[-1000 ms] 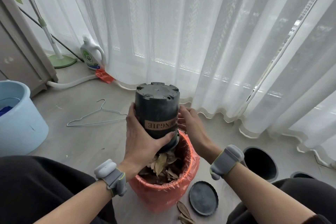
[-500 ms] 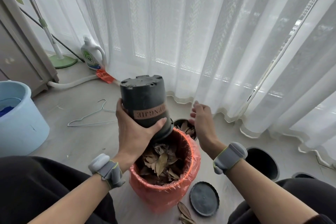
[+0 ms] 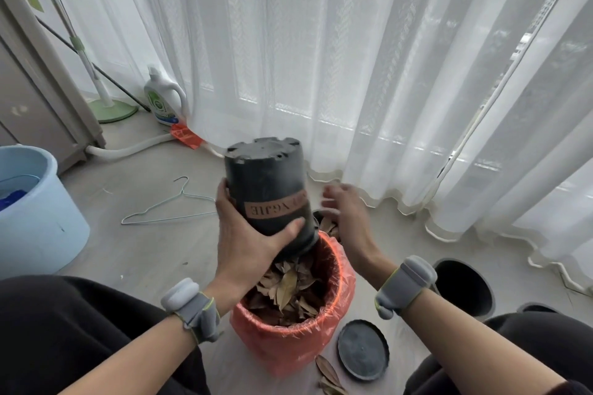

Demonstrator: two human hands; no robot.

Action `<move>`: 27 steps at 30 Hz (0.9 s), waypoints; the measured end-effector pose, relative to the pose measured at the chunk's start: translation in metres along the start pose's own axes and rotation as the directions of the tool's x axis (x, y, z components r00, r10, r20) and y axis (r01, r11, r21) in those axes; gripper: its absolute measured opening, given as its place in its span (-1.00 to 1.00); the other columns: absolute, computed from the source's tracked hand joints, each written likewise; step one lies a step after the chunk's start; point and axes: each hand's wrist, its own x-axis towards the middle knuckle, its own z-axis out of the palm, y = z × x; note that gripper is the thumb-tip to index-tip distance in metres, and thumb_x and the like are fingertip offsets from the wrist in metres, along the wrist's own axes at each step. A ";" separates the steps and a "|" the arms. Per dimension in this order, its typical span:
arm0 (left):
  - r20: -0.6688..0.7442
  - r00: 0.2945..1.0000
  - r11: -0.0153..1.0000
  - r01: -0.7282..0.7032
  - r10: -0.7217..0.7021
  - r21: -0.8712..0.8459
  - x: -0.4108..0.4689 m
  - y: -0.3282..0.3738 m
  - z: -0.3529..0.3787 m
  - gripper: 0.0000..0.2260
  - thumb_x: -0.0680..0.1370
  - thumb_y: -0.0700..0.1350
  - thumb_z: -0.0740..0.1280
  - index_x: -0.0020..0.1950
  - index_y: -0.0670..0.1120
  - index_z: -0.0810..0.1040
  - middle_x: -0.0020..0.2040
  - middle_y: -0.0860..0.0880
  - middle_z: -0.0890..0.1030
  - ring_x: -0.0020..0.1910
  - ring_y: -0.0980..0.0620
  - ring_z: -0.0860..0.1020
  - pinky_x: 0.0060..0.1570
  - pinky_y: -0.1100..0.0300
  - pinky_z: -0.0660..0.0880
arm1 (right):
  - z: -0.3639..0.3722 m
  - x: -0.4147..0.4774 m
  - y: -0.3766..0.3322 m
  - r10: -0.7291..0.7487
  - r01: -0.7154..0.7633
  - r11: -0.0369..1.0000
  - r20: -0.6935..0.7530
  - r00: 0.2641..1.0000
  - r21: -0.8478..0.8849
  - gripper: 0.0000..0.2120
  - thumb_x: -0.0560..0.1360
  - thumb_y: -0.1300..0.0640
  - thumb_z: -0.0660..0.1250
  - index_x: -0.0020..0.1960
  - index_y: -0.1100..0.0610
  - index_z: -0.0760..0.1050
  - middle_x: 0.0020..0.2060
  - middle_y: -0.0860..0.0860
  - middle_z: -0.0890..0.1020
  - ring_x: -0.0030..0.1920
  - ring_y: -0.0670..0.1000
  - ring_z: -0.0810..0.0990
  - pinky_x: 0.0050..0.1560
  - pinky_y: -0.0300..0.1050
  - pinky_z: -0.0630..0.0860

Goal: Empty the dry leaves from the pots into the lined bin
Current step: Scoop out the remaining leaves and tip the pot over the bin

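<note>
My left hand (image 3: 248, 239) grips a black plastic pot (image 3: 268, 183) turned upside down, its mouth just above the orange-lined bin (image 3: 288, 341). Dry brown leaves (image 3: 288, 290) fill the bin almost to the rim. My right hand (image 3: 346, 218) hovers just right of the pot with fingers spread and blurred, holding nothing. Behind the bin, partly hidden by the pot and my right hand, another pot with leaves (image 3: 329, 224) stands on the floor.
An empty black pot (image 3: 462, 287) stands on the floor to the right, a second rim (image 3: 539, 308) beyond it. A black saucer (image 3: 362, 349) and loose leaves (image 3: 327, 373) lie beside the bin. A blue bucket (image 3: 38, 212), a wire hanger (image 3: 170, 207) and white curtains surround me.
My right hand let go of the upturned pot and drew off to the right. My left hand alone shifted the pot left, then tilted it back over the bin.
</note>
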 end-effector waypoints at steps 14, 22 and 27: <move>0.295 0.926 0.916 0.312 -0.235 -0.251 0.006 0.020 0.048 0.05 0.17 0.32 0.56 0.44 0.22 -0.04 0.27 0.09 0.43 0.22 0.16 0.45 0.30 0.12 0.42 | -0.070 -0.001 0.016 -0.273 0.311 0.809 0.151 0.950 -0.499 -0.49 0.40 0.49 0.12 0.24 0.13 0.49 0.09 0.02 0.58 0.08 -0.02 0.59 0.00 -0.38 0.49; 0.540 0.786 0.851 0.476 -0.300 -0.220 -0.005 0.028 0.087 -0.17 0.26 0.29 0.53 0.38 0.04 0.24 0.12 0.08 0.56 0.05 0.11 0.58 0.05 0.11 0.56 | -0.128 -0.034 0.043 -0.343 0.299 0.704 0.060 0.938 -0.645 -0.57 0.51 0.25 0.31 0.35 0.03 0.40 0.17 -0.09 0.50 0.01 -0.17 0.53 0.04 -0.26 0.50; 0.725 0.645 0.898 0.431 -0.241 -0.085 -0.016 0.029 0.120 -0.60 0.52 0.22 0.32 0.19 -0.05 0.54 0.09 -0.01 0.64 0.02 0.02 0.65 -0.06 0.01 0.63 | -0.193 -0.044 0.068 -0.134 -0.148 0.783 -0.396 0.908 -0.605 -0.81 0.60 0.06 0.19 0.13 0.07 0.51 -0.07 -0.04 0.61 -0.06 0.01 0.54 -0.07 -0.12 0.39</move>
